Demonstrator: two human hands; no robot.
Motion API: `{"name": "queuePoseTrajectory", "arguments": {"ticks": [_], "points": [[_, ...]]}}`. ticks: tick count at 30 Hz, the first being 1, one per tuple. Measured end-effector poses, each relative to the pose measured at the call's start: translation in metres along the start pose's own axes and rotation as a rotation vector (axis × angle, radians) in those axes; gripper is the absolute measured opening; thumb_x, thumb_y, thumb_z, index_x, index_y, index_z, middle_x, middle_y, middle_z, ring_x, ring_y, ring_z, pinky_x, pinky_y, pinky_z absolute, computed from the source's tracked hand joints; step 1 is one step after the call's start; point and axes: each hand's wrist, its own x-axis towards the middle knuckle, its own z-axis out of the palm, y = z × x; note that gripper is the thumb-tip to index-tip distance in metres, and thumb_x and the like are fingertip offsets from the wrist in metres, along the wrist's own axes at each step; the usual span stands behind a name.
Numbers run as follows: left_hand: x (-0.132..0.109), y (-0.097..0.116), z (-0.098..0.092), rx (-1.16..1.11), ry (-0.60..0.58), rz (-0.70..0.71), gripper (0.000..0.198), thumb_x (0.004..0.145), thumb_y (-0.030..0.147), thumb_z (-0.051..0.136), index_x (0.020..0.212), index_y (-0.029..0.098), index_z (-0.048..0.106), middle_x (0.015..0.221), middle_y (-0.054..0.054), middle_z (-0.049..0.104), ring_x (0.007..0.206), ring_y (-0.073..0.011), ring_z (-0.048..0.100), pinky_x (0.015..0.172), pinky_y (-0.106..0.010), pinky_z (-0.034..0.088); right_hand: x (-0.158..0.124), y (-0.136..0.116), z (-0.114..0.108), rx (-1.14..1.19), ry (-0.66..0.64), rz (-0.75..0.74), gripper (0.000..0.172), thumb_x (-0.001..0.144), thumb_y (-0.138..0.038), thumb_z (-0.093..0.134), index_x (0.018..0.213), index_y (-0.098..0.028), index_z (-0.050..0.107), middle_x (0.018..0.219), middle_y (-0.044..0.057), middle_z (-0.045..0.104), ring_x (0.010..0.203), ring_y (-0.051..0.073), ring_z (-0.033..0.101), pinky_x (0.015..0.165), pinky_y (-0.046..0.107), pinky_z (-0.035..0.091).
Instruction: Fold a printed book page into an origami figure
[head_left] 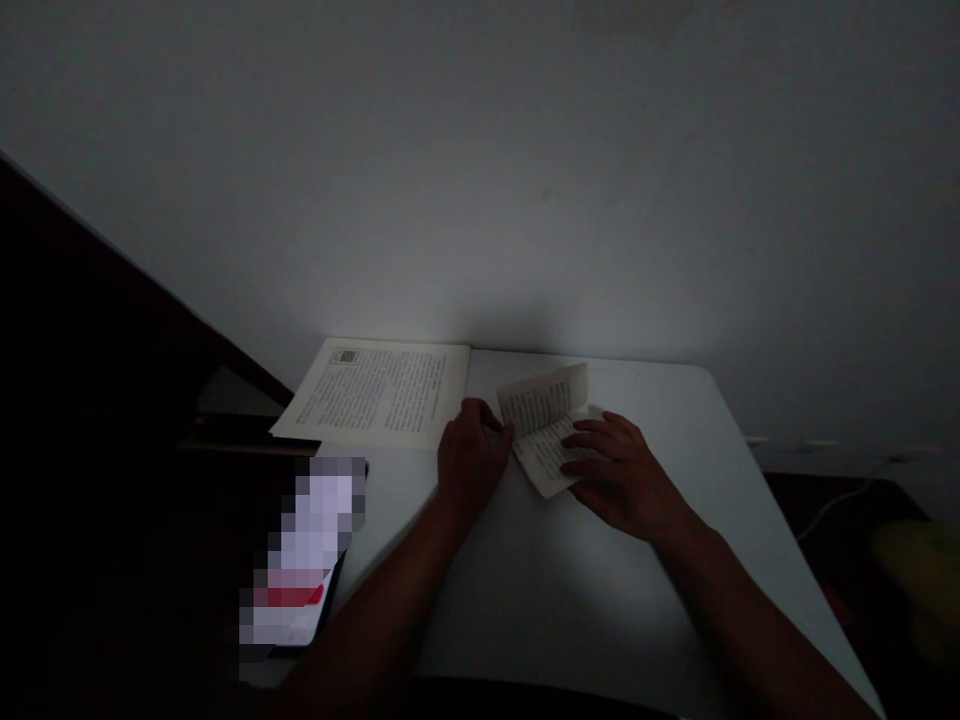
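A small sheet of printed paper [546, 455], folded across its middle, is held above the white table. Its upper half stands up and its lower half tilts toward me. My left hand [474, 455] pinches its left edge near the fold, fingers closed. From the right, my right hand [619, 475] grips the lower half, fingers lying over the print and the thumb beneath. Left of my left hand lies a larger printed sheet or booklet [382, 395] with a square code in its corner. The dim light hides finer detail.
The white table [660, 400] stands against a pale wall [525, 200]. At its left edge lies a lit phone [311, 560], its screen blurred out. Dark furniture [90, 400] fills the left side. A pale cable [844, 497] hangs at the right beyond the table.
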Motion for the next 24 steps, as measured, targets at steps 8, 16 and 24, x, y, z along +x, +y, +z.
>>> {"name": "queuePoseTrajectory", "arguments": {"ticks": [8,16,24], "points": [[-0.0011,-0.0063,0.0037,0.168,-0.031,0.189,0.011,0.080,0.026,0.059,0.078,0.019,0.050,0.074,-0.002,0.057,0.075,-0.0181,0.053,0.073,-0.033,0.042,0.0012,0.0005,0.0008,0.039,-0.017,-0.010,0.016,0.076,-0.030,0.065,0.092,-0.029,0.068,0.105,0.002,0.068,0.109,0.024,0.056,0.102,0.052,0.032],[0.0003,-0.0032,0.0071,0.033,-0.041,0.162,0.010,0.083,0.027,0.056,0.084,0.019,0.050,0.080,-0.003,0.060,0.078,-0.0177,0.056,0.073,-0.032,0.042,0.0037,-0.0020,0.0003,0.082,-0.036,-0.025,0.014,0.076,-0.028,0.065,0.089,-0.027,0.067,0.102,0.002,0.068,0.105,0.024,0.058,0.099,0.050,0.036],[0.0010,-0.0033,0.0075,-0.023,-0.056,0.153,0.008,0.084,0.024,0.054,0.087,0.019,0.049,0.080,-0.002,0.062,0.075,-0.0168,0.056,0.072,-0.031,0.043,0.0037,-0.0020,-0.0005,0.092,-0.068,-0.012,0.012,0.077,-0.029,0.064,0.088,-0.026,0.067,0.101,0.003,0.068,0.100,0.022,0.061,0.095,0.047,0.039]]}}
